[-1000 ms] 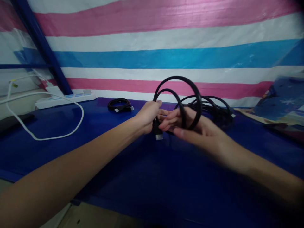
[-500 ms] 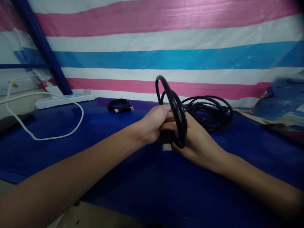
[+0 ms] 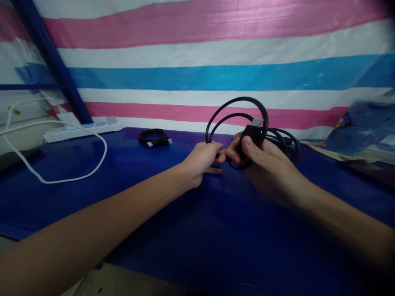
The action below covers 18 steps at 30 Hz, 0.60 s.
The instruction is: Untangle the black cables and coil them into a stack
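Note:
Loops of a black cable (image 3: 237, 98) rise between my two hands above the blue table. My left hand (image 3: 203, 159) is closed on the left side of these loops, its fingertips close to those of the other hand. My right hand (image 3: 265, 160) grips the right side of the loops along with the black connector (image 3: 252, 132), whose metal end points up. Behind my right hand lies another coiled black cable (image 3: 288, 139), partly hidden. A small black coil (image 3: 153, 137) with two metal-ended plugs rests on the table to the left.
On the blue table (image 3: 129, 201), a white power strip (image 3: 83, 130) and a looping white cable (image 3: 72, 181) sit at the left. A striped sheet (image 3: 197, 76) hangs behind. Papers or packets (image 3: 367, 131) stand at the right, and a dark object (image 3: 20, 160) lies far left.
My right hand has turned and moved right, bringing the connector from pointing down to pointing up. The cable loops have spread wider between my hands. My left hand has shifted slightly left.

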{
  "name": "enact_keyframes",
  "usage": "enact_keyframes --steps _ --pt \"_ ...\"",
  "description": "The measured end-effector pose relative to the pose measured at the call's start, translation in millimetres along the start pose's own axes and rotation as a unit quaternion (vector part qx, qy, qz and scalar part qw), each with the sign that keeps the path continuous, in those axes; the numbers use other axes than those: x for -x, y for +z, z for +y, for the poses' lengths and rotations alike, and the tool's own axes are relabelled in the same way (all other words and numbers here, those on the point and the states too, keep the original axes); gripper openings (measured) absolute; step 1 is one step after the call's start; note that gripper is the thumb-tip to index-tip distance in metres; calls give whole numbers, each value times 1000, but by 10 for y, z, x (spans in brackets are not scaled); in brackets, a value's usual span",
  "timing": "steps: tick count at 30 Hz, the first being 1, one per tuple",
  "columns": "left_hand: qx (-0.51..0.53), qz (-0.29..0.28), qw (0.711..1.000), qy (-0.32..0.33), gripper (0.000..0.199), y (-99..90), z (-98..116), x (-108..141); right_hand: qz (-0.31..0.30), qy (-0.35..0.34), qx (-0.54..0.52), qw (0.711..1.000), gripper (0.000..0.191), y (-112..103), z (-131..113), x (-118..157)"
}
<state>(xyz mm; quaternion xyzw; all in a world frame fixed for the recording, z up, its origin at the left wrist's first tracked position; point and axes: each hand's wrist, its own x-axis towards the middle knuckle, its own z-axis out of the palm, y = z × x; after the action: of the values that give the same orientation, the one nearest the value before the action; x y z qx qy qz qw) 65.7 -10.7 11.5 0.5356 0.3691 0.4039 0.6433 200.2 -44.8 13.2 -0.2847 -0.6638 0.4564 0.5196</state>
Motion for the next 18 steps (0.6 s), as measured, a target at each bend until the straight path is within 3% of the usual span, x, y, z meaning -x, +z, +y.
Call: enact_keyframes --steps 3,7,10,14,18 --pt "103 -30 993 -41 13 79 -27 1 14 38 -50 998 34 14 -40 -7" --pt "176 -31 984 10 21 163 -50 4 64 60 -89 992 21 -11 -84 -14" --pt "182 -11 982 45 24 167 -50 18 104 62 -80 989 13 -55 -88 -27" --pt "171 34 983 54 25 110 -26 1 144 85 -25 986 21 -85 -82 -44" --pt "140 15 987 79 9 55 3 -38 177 96 39 979 23 -141 -127 -61"
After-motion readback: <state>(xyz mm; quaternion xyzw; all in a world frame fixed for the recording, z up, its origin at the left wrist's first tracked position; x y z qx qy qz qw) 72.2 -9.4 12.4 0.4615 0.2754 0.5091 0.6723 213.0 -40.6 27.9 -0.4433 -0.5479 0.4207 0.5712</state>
